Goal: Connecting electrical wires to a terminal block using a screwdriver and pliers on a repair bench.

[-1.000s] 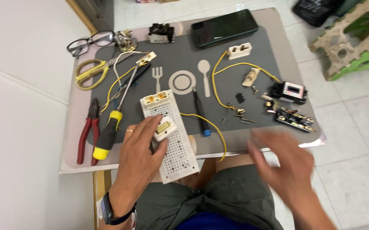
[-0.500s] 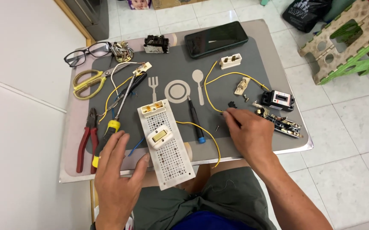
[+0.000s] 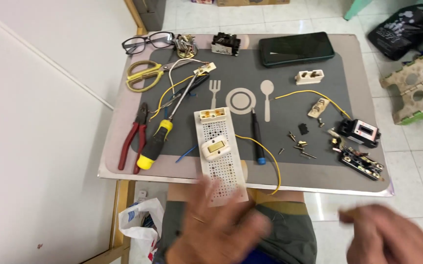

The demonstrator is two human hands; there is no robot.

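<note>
A dark rectangular phone screen (image 3: 297, 48) lies unlit at the mat's (image 3: 280, 127) far edge.

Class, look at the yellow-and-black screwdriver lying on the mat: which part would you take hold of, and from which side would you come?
Take the screwdriver by its thick yellow-and-black handle, the end nearest the person, coming from above and from the near table edge. The handle is the broad, rounded part, while the thin metal shaft runs away up the mat among yellow wires. The red pliers lie close on its left, so approach from the right side.
</note>
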